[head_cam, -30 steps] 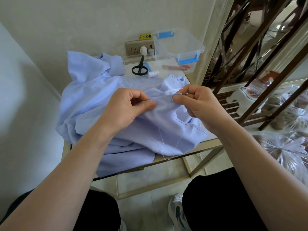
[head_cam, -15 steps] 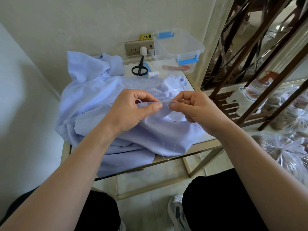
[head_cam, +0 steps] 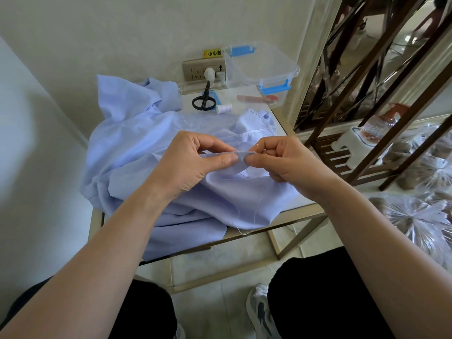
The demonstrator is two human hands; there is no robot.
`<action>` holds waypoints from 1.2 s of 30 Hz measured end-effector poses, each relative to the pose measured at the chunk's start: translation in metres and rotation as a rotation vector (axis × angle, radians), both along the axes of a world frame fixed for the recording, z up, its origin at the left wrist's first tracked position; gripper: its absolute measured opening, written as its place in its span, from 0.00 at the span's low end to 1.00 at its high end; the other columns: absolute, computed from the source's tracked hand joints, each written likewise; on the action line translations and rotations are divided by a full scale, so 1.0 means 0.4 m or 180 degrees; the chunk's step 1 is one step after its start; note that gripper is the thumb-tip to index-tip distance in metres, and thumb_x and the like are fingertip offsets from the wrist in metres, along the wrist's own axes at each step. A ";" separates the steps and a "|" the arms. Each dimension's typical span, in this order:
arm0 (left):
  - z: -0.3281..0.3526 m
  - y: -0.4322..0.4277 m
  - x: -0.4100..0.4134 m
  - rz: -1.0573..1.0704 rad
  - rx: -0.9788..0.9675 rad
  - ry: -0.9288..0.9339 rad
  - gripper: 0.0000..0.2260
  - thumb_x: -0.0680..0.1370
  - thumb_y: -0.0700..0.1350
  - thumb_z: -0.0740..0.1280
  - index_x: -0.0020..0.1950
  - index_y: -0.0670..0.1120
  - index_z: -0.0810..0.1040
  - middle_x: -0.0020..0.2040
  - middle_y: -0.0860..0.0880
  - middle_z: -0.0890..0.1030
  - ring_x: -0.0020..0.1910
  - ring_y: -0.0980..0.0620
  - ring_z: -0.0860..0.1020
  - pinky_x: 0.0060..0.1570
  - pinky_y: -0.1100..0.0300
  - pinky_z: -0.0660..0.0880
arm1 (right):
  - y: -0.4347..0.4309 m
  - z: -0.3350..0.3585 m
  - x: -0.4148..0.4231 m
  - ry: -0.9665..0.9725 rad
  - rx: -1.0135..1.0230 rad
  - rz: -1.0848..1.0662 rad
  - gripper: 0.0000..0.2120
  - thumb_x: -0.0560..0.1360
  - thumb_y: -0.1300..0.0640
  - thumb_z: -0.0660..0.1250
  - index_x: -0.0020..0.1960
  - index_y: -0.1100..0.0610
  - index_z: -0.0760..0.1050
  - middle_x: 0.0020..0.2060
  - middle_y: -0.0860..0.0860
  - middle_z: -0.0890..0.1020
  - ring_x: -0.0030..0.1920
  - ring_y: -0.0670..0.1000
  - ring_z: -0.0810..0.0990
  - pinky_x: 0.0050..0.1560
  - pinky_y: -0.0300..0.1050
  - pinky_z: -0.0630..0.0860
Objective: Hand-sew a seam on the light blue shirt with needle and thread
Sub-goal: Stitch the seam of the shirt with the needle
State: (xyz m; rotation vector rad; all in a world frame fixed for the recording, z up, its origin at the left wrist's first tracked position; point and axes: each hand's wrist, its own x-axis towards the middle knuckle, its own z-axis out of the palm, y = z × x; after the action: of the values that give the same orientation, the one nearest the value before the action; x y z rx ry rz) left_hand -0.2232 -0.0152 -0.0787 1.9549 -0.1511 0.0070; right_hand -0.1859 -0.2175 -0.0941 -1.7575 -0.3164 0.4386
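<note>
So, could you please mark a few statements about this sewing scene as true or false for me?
1. The left hand and right hand both pinch the shirt. True.
2. The scissors lie inside the box. False: they lie outside it, beside the spool.
3. The spool is white. True.
4. The box has red clips. False: they are blue.
5. The shirt hangs over the table edge. True.

Pale wall (head_cam: pixel 122 33), tiled floor (head_cam: pixel 215 309), gold-framed table (head_cam: pixel 305 216), perhaps a mirrored panel (head_cam: pixel 315 94) right.
</note>
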 end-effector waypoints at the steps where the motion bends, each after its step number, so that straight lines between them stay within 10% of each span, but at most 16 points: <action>1: -0.001 -0.002 -0.001 -0.0013 -0.0039 0.0019 0.06 0.73 0.39 0.74 0.41 0.51 0.85 0.38 0.55 0.85 0.42 0.61 0.81 0.52 0.69 0.75 | 0.000 0.001 -0.001 -0.0027 -0.0006 0.0004 0.05 0.75 0.58 0.72 0.42 0.56 0.78 0.23 0.48 0.63 0.26 0.48 0.55 0.26 0.37 0.55; 13: -0.004 0.004 0.007 0.0324 -0.0241 0.0266 0.03 0.73 0.41 0.75 0.42 0.49 0.85 0.38 0.56 0.85 0.41 0.63 0.82 0.47 0.73 0.74 | -0.011 0.029 -0.030 -0.1043 -0.0364 0.0161 0.06 0.80 0.61 0.65 0.51 0.54 0.81 0.27 0.52 0.80 0.26 0.46 0.69 0.29 0.41 0.69; 36: -0.001 0.007 0.003 0.0118 -0.0165 0.0158 0.05 0.74 0.40 0.73 0.41 0.50 0.85 0.38 0.57 0.85 0.41 0.64 0.81 0.47 0.73 0.72 | -0.009 0.029 -0.033 -0.1050 -0.0456 0.0188 0.11 0.79 0.65 0.63 0.54 0.55 0.83 0.20 0.49 0.66 0.23 0.47 0.66 0.31 0.32 0.67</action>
State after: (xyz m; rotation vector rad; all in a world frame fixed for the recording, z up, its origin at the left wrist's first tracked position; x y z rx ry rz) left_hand -0.2220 -0.0124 -0.0792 1.9041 -0.0811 -0.0130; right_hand -0.1992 -0.2211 -0.0825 -1.9657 -0.5837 0.2150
